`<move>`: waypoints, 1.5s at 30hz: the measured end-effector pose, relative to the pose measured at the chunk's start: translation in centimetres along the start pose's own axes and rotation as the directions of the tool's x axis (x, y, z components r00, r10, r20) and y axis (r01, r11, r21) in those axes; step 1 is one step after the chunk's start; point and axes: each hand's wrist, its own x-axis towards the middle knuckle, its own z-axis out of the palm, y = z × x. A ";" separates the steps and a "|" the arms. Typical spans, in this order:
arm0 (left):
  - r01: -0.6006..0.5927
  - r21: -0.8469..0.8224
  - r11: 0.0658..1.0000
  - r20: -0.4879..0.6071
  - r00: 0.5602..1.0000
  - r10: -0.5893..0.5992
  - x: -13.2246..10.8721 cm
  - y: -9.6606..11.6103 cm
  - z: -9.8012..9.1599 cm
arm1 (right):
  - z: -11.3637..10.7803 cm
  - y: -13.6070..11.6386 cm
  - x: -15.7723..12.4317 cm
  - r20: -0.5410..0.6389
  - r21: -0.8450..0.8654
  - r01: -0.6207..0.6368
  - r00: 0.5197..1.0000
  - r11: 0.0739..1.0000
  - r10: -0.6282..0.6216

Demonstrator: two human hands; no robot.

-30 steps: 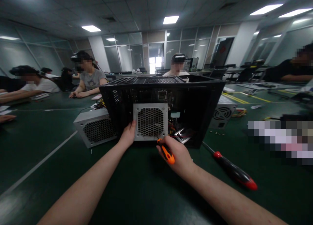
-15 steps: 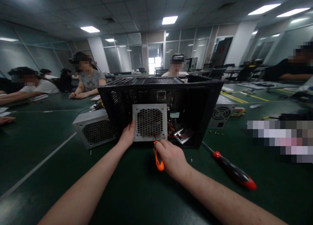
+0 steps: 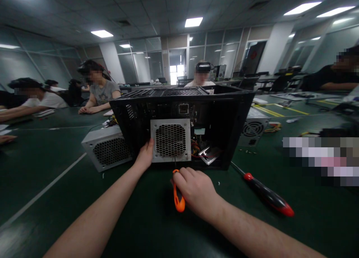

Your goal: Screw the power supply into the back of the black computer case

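Observation:
A grey power supply unit (image 3: 171, 140) with a honeycomb grille stands in the open side of a black computer case (image 3: 238, 131). My left hand (image 3: 145, 156) grips its left edge, thumb along the side; the other fingers are partly hidden. Below the grille, my right hand (image 3: 196, 185) is closed around an orange-handled screwdriver (image 3: 178, 200). Its thin dark shaft points up at the unit's lower edge; where the tip ends is hard to make out. Wires and a shiny metal bracket (image 3: 209, 156) lie inside the case, to the right of the unit.
Another power supply (image 3: 108, 147) sits left of the case, and a third (image 3: 254, 129) behind its right side. A red-and-black screwdriver (image 3: 269, 194) lies at right, near small screws (image 3: 248, 151). Several people sit around the green table (image 3: 134, 228).
My right hand has drawn the orange-handled screwdriver down and slightly left, toward me, so more of its shaft shows below the power supply. My left hand keeps its hold.

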 end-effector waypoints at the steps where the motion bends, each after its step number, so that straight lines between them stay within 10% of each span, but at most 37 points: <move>1: -0.001 0.007 1.000 -0.003 1.000 0.001 0.0 0.0 0.0 | -0.1 -0.2 -0.1 -0.011 0.010 0.001 1.000 1.000 -0.001; 45: 0.019 -0.027 0.999 -0.014 1.000 -0.019 0.3 -0.5 0.2 | -0.3 3.4 1.9 -0.238 0.550 -0.126 0.924 0.825 0.300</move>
